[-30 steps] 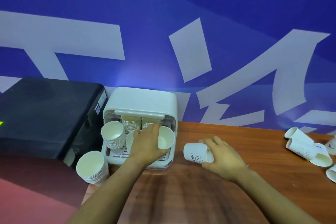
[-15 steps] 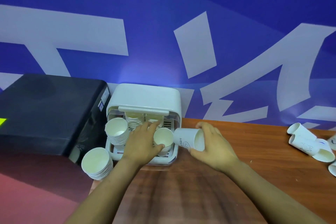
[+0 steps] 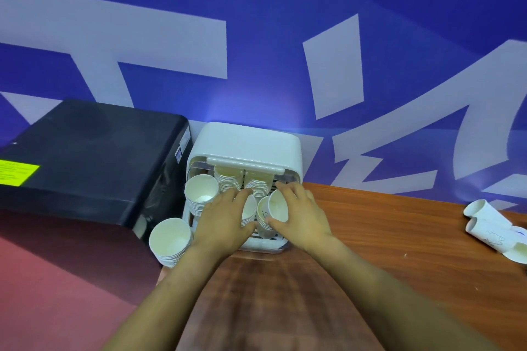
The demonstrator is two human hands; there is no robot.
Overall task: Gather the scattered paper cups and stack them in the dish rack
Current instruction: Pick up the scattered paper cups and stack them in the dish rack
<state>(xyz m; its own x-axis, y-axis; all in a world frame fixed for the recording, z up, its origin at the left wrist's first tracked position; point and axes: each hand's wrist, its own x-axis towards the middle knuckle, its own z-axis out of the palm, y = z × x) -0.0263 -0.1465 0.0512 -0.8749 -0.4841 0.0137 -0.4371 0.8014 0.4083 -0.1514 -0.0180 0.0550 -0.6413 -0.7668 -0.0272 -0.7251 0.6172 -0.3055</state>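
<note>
Table: brown wooden table top (image 3: 370,236), closest to the camera, with the white plastic dish rack (image 3: 248,142) standing at its far left end
Left hand: the left hand (image 3: 225,222) lies over the front of the dish rack, fingers a bit spread and curled on a stack of white paper cups (image 3: 248,212) there; how tight it holds is hidden
Right hand: the right hand (image 3: 299,215) is at the front right of the dish rack, thumb and fingers wrapped round one white paper cup (image 3: 275,206)
Held cup: tilted, mouth open to the camera, sitting on a cup stack inside the dish rack
Loose cups: a few white paper cups lying on their sides (image 3: 490,229), well apart from the dish rack, at the right edge of the table
Outside stack: a stack of white paper cups (image 3: 170,239) just beside the dish rack's front left corner
Rack stacks: more white cup stacks (image 3: 202,189) fill the left and back of the dish rack, under its raised lid
Black box: a big black box with a yellow sticker (image 3: 85,157), just left of the dish rack
Wall: blue wall with big pale letters (image 3: 256,37), behind the dish rack
</note>
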